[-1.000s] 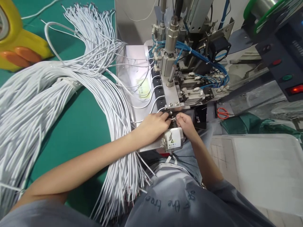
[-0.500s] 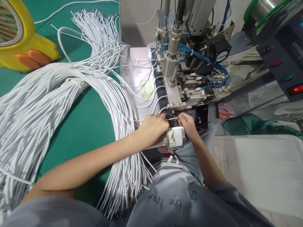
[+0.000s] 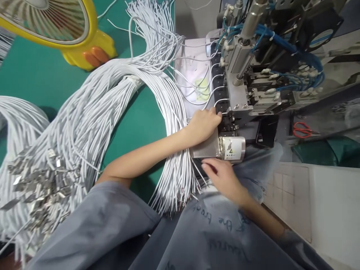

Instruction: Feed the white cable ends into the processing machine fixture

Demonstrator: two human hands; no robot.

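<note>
My left hand [image 3: 204,123] is at the front end of the machine's row of black cable holders [image 3: 216,71]. Its fingers are bent and closed on a white cable [image 3: 224,113], whose end shows just past the fingertips at the holder. My right hand [image 3: 225,178] hovers by the front edge of the metal plate, near the loose ends of a thick bundle of white cables [image 3: 176,176]. The right fingers are apart and hold nothing that I can see. Several white cables lead into the holders beyond my left hand.
The machine's pneumatic cylinders [image 3: 242,56] and blue tubes rise at the right. A labelled box [image 3: 233,149] sits at the front. Beyond it are a phone [image 3: 267,131] and red-handled scissors [image 3: 302,130]. A yellow fan [image 3: 92,48] stands on the green mat [image 3: 123,144].
My right hand has left the holder and drawn back toward the loose cable ends. My left hand stays at the holders. The whole view has shifted, showing more of the left side.
</note>
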